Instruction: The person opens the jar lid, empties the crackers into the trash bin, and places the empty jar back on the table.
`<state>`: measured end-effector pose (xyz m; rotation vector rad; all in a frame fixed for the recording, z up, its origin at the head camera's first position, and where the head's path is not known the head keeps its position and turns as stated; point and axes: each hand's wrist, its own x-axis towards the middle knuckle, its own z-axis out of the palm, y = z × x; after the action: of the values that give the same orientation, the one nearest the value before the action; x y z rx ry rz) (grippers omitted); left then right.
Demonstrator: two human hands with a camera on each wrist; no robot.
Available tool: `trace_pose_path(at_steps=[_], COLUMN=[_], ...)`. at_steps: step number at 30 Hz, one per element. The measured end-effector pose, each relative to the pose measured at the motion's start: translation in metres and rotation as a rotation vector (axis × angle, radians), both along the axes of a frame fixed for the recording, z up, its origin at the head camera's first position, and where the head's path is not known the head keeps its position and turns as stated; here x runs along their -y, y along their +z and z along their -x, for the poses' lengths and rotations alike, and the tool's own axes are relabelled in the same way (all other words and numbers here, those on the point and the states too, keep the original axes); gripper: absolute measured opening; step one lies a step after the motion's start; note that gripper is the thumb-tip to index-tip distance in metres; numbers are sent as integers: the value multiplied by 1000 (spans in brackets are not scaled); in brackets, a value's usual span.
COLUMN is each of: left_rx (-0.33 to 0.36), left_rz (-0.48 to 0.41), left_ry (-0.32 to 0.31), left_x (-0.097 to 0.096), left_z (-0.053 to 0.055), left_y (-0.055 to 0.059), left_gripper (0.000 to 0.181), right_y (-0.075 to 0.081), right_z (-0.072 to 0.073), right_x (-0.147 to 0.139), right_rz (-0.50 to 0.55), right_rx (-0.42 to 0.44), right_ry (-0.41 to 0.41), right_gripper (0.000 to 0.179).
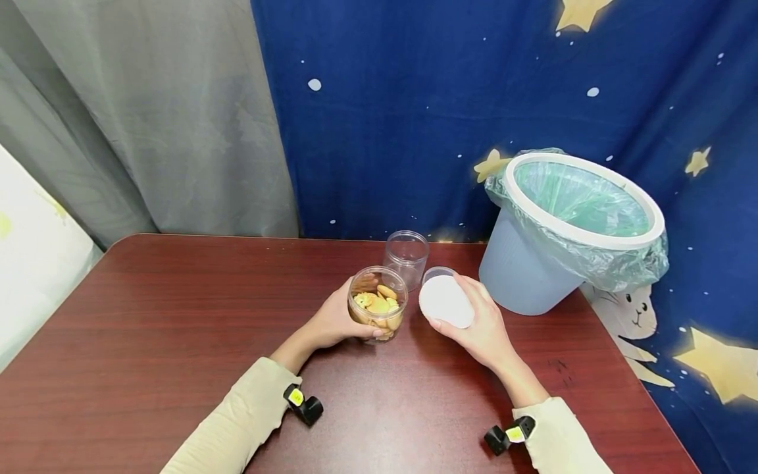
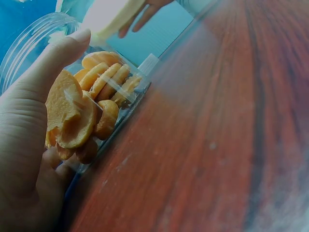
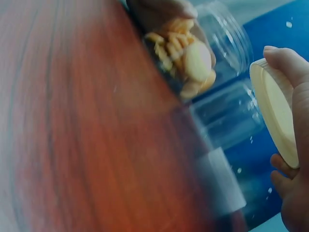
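Note:
My left hand point(image 1: 337, 319) grips a clear plastic jar point(image 2: 36, 41) of yellow-brown cookies point(image 1: 379, 304), its thumb along the near side. The jar has no lid on its mouth. A round white lid point(image 1: 445, 301) is held in my right hand point(image 1: 482, 326), thumb and fingers at its rim, to the right of the jar and above the table. In the right wrist view the lid point(image 3: 275, 113) is tilted on edge. Just behind the cookie jar stands a second clear jar point(image 1: 406, 253), with no cookies visible in it.
Partly hidden behind the white lid is another clear piece point(image 1: 438, 272), its kind unclear. A pale blue bin point(image 1: 521, 263) with a green bag liner stands at the back right of the brown table point(image 1: 195, 316). Blue and grey curtains point(image 1: 379, 118) hang behind.

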<state>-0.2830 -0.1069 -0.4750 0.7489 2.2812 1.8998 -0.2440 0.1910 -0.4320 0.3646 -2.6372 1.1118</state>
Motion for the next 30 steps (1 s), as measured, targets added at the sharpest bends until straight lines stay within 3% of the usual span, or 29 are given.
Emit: trace_pose_path(at_steps=[12, 24, 30], left_rx=[-3, -27, -33], left_rz=[30, 61, 67], left_ry=[11, 11, 13], left_x=[2, 0, 1], left_z=[-1, -1, -2], left_y=[0, 2, 3], left_gripper=[102, 104, 104], right_y=[-27, -34, -35], right_z=[11, 14, 15], right_x=[-9, -13, -13], right_rz=[-33, -69, -96], right_rx=[47, 154, 161], right_ry=[-47, -69, -54], right_gripper=[92, 104, 108])
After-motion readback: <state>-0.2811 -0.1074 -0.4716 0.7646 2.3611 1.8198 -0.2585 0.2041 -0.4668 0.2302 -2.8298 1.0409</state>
